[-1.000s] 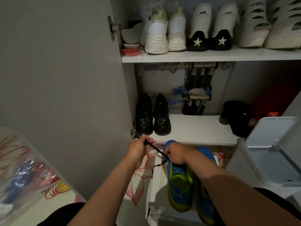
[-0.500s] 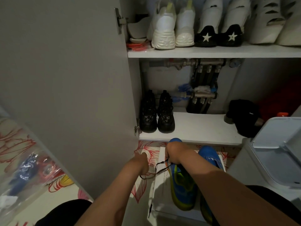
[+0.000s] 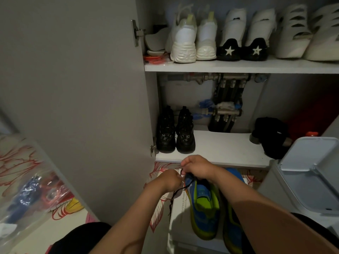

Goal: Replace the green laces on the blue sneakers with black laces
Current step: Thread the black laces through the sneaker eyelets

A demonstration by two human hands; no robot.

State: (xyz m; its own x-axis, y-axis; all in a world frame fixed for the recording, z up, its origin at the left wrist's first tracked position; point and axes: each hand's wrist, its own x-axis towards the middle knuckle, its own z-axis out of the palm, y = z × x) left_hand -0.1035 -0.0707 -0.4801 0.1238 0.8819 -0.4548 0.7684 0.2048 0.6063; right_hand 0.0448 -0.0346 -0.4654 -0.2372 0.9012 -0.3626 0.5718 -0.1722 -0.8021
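A person sits before an open cupboard (image 3: 238, 67), its grey door (image 3: 73, 107) swung wide to the left. White shoes (image 3: 183, 43) line the upper shelf and a pair of black shoes (image 3: 175, 136) stands on the lower one. A pale lidded bin (image 3: 302, 180) stands at the right. On the floor just in front of the lower shelf lies a white box (image 3: 180, 226), and on it rest the blue sneakers (image 3: 205, 213), side by side and touching. Their long axes run from the person toward the cupboard, with the toes pointing away at the shelf and the green-lined heels nearest the camera. The left shoe leans slightly to the left at its toe. Both hands meet at the toe end of that left sneaker. The right hand (image 3: 198, 168) arches over the shoe with its fingers curled down, pinching the black lace (image 3: 176, 193) at the shoe's front. The left hand (image 3: 169, 180), just beside it, is closed into a loose fist round the same lace. The free end of the lace trails down past the left wrist and hangs over the box's left edge.
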